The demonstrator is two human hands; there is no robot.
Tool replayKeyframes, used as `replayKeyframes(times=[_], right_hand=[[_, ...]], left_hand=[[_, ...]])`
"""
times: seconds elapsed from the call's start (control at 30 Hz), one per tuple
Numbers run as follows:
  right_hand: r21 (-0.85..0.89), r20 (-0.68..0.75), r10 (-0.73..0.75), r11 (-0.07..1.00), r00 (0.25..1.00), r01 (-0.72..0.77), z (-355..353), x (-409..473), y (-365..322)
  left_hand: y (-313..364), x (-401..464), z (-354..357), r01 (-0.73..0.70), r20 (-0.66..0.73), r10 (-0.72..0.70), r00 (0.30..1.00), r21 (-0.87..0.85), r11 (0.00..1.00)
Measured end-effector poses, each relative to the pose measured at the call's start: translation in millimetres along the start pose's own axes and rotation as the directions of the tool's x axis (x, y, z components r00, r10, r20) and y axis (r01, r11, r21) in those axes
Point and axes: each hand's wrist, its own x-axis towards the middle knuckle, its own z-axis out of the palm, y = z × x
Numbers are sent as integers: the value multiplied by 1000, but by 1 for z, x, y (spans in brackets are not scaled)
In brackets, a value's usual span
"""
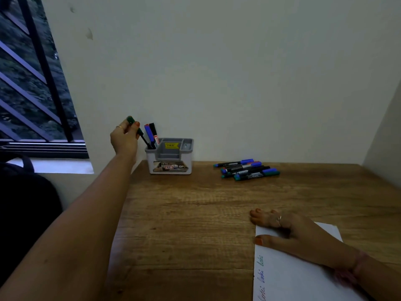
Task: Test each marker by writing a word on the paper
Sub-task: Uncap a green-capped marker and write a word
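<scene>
A green-capped marker (135, 128) is seen left of centre in the frame, pinched in the grip of the left hand (124, 139), fingers curled round its upper barrel. Its long axis is tilted, cap end up and to the left, lower end down and to the right, where it dips into the left compartment of a grey organiser (169, 156). Two more markers, one blue (149, 134) and one black with a red label (154, 132), are stood in that same compartment, just beside it. Whether the marker is being lifted out or set in cannot be told.

The paper (303, 276) lies at the lower right of the frame, well apart from the held marker, with words in several colours written along its left edge. It is pressed flat by the right hand (288, 230), fingers straight and spread, nothing gripped. That hand is by far the nearer to the paper.

A loose pile of capped markers (247, 169) is laid on the wooden bench (184, 213), upper right of centre.
</scene>
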Motion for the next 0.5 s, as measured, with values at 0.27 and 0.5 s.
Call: replayKeyframes(times=[0.27,0.5], right_hand=[[-6,4,-5,1000,1000,5,0,0,-1],[-24,-11,13,1000,1000,-13,-1,-2,-3]], left_hand=[[-30,1,5,38,14,-45,999,347,937],[-20,-55,26,-403,111,393,913,400,823]])
